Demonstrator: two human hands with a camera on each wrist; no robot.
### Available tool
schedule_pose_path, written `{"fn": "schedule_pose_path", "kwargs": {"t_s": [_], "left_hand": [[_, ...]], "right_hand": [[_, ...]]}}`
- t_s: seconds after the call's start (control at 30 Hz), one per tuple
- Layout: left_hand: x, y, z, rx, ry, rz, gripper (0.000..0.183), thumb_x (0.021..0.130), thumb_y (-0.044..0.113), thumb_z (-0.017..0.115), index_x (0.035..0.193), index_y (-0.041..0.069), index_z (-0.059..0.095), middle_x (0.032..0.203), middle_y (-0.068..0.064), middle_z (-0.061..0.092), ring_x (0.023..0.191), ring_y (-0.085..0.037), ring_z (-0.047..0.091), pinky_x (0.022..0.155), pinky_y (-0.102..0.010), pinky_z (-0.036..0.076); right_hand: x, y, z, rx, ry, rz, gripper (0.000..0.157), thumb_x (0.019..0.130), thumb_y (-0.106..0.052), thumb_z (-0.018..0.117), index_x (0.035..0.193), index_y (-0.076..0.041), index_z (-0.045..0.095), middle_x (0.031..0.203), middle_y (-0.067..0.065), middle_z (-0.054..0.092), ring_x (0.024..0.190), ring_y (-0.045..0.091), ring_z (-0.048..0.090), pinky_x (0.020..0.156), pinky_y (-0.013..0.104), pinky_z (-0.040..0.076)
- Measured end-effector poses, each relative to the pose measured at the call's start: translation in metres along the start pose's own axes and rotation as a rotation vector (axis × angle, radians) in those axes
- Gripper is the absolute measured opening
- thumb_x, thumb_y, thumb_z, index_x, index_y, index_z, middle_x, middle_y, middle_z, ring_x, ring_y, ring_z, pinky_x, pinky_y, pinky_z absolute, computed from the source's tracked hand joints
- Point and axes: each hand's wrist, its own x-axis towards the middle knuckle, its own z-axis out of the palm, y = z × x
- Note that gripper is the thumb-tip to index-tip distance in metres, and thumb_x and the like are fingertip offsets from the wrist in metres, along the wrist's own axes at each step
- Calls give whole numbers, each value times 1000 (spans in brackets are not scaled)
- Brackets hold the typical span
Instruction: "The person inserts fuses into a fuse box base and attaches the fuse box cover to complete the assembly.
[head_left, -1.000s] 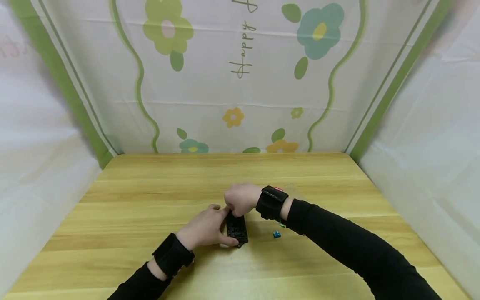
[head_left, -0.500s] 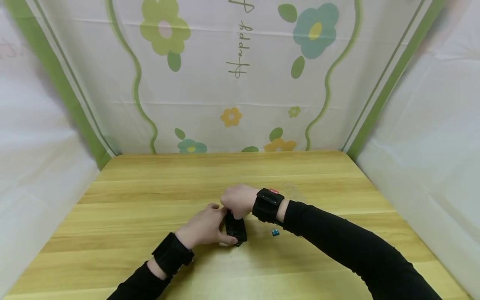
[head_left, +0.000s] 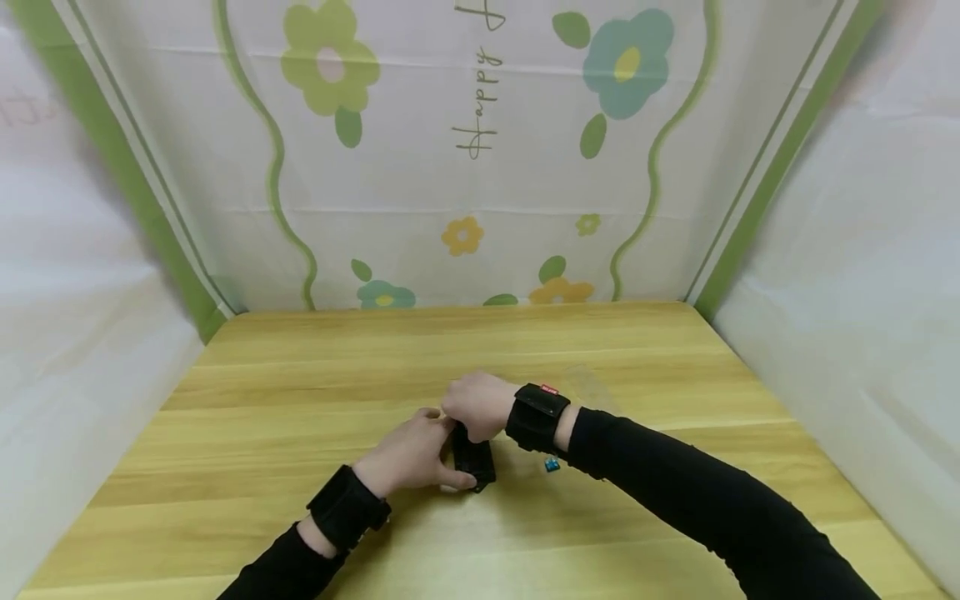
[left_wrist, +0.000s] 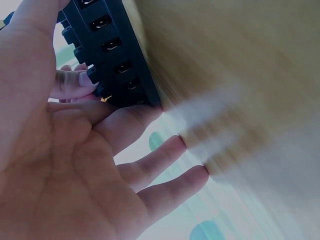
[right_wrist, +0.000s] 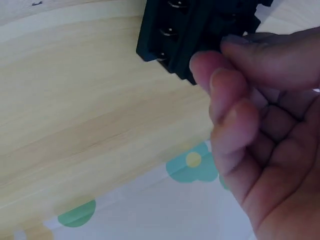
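Note:
A black terminal block [head_left: 474,463] with a row of metal contacts lies on the table. My left hand [head_left: 405,454] grips it lengthwise, thumb at the near end and index finger at the far end. In the left wrist view the other fingers of the left hand [left_wrist: 75,165] spread over the table. My right hand [head_left: 480,406] is at the block's far end. The right wrist view shows the thumb and curled index finger of the right hand [right_wrist: 280,125] pinching at the edge of the terminal block [right_wrist: 180,40]; the exact pinch spot is hidden.
A small blue piece [head_left: 552,464] lies on the table right of the block, beside the right forearm. Behind the right wrist lies a thin clear sheet [head_left: 592,387]. Flower-printed cloth [head_left: 420,175] stands at the back of the wooden table [head_left: 300,367] and both sides.
The block's top, with its slots showing a second ago, now looks darker and slightly tilted. Both hands stay at the block; the right has shifted only slightly.

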Motion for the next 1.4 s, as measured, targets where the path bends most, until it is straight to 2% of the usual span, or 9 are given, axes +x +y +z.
{"fn": "schedule_pose_path", "kwargs": {"t_s": [0.17, 0.33, 0.53, 0.8, 0.97, 1.13, 1.23, 1.33, 1.4], "left_hand": [[0, -2, 0, -4, -30, -31, 94, 76, 62, 69, 146, 7, 37, 94, -5, 67, 123, -41, 43, 90, -43, 43], [0, -4, -1, -6, -49, -66, 100, 75, 64, 68, 149, 8, 31, 89, -5, 66, 125, -39, 42, 89, -43, 44], [1, -6, 0, -6, -44, -66, 103, 74, 65, 68, 149, 6, 30, 86, -6, 66, 124, -39, 42, 89, -43, 44], [2, -8, 1, 8, -28, -46, 99, 75, 64, 68, 147, 6, 34, 94, -8, 67, 122, -40, 44, 91, -41, 43], [2, -8, 1, 3, -7, -16, 91, 75, 62, 70, 142, 7, 42, 98, -8, 66, 120, -40, 46, 92, -40, 42], [2, -8, 0, -15, 13, -4, 84, 75, 58, 71, 138, 8, 46, 106, -9, 65, 119, -41, 46, 94, -40, 40], [1, -9, 1, -19, -2, -20, 88, 75, 60, 70, 141, 7, 43, 108, -10, 65, 121, -40, 45, 93, -40, 41], [1, -8, 1, -22, -22, -43, 95, 75, 63, 69, 145, 6, 38, 110, -12, 64, 123, -40, 43, 92, -41, 42], [1, -7, 1, -19, -31, -49, 99, 74, 64, 68, 147, 5, 35, 105, -11, 65, 124, -40, 43, 91, -42, 42]], "right_hand": [[-6, 7, -3, 147, -7, 13, 29, 86, -9, 67, 63, -17, 52, 61, -8, 40, 55, 8, 33, 51, 20, 27], [-8, 14, -6, 218, -3, 7, 38, 87, -11, 68, 58, -15, 45, 57, -8, 27, 51, 7, 25, 48, 20, 22], [-5, 15, -6, 208, 5, 11, 42, 86, -8, 66, 56, -17, 39, 56, -8, 20, 51, 7, 20, 47, 21, 18], [0, 12, -6, 199, 17, 10, 44, 81, 2, 60, 58, -18, 27, 59, -6, 14, 55, 11, 11, 50, 24, 13], [4, 7, -8, 143, 11, 20, 42, 77, 3, 62, 58, -19, 32, 57, -7, 17, 53, 10, 16, 48, 23, 16], [4, 2, -8, 56, 15, 32, 28, 76, -2, 68, 66, -19, 49, 59, -7, 35, 54, 10, 30, 50, 22, 24], [-2, 1, -3, 36, 56, 33, 19, 79, -5, 67, 71, -18, 57, 63, -7, 42, 56, 10, 34, 50, 21, 27], [-9, 1, 2, 51, 87, 44, 19, 85, -6, 63, 72, -19, 58, 64, -7, 43, 56, 8, 34, 49, 20, 28], [-13, 2, 4, 62, 98, 48, 20, 88, -7, 59, 72, -19, 58, 65, -7, 44, 55, 8, 35, 48, 19, 29]]}}
